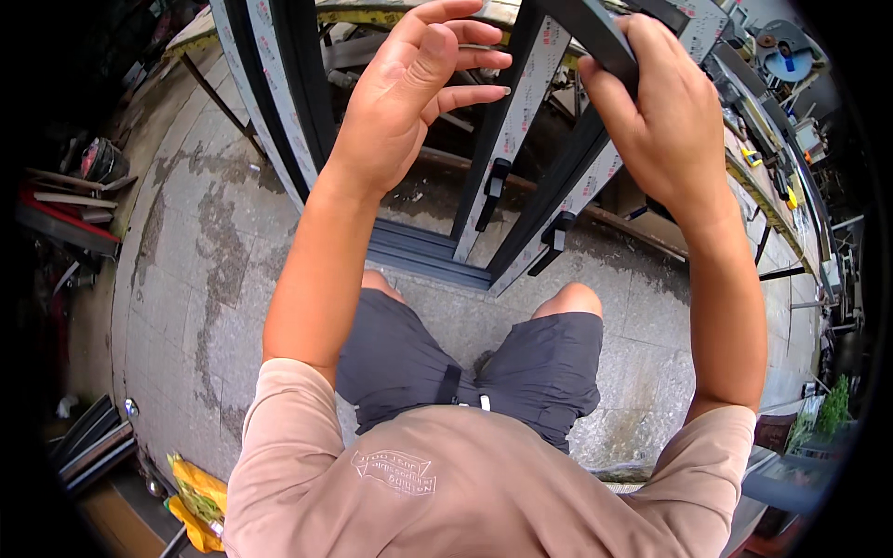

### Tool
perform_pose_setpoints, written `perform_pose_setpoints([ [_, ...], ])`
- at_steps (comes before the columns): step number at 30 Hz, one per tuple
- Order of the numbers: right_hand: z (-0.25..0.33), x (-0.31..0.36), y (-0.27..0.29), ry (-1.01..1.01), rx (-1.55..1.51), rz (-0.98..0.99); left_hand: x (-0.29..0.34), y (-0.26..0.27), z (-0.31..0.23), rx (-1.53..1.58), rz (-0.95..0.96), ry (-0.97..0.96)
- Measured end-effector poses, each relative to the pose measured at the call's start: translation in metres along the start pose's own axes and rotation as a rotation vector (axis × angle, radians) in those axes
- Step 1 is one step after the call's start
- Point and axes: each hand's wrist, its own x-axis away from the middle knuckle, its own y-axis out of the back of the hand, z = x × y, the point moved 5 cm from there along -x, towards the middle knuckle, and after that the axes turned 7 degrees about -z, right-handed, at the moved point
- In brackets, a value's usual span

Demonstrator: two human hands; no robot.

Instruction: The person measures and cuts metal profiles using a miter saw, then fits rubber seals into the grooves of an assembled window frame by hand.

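In front of me stands a dark grey window frame, its uprights covered with strips of printed white protective film. My left hand is raised at the frame's left part with its fingers spread apart, and nothing shows in it. My right hand is closed round a dark grey bar at the top of the frame. How far the fingertips reach behind the bar is hidden. Lower down, a black handle sits on the middle upright. A second black handle is on the slanting upright to its right.
Yellow-edged workbenches stand behind the frame and along the right, with tools and parts on them. At far left is a red object beside a bucket. A yellow bag lies lower left. Paving with damp patches surrounds me.
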Motion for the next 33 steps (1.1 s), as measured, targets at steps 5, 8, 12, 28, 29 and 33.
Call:
perform_pose_setpoints([
  [5, 0.040, 0.109, -0.075, -0.349, -0.316, 0.471, 0.069, 0.076, 0.021, -0.137, -0.010, 0.331],
  [8, 0.054, 0.186, -0.127, -0.492, -0.372, 0.637, 0.104, 0.163, 0.049, -0.434, -0.365, 0.621],
  [12, 0.076, 0.289, -0.200, -0.536, -0.342, 0.879, 0.118, 0.257, 0.051, -0.973, -0.723, 0.329],
  [28, 0.134, 0.467, -0.402, -0.458, -0.270, 1.178, 0.085, 0.270, 0.129, -1.527, -0.646, -0.027],
  [29, 0.135, 0.471, -0.407, -0.456, -0.271, 1.165, 0.084, 0.270, 0.129, -1.571, -0.628, -0.063],
  [33, 0.131, 0.491, -0.420, -0.501, -0.258, 1.157, 0.079, 0.266, 0.132, -1.479, -0.601, 0.090],
])
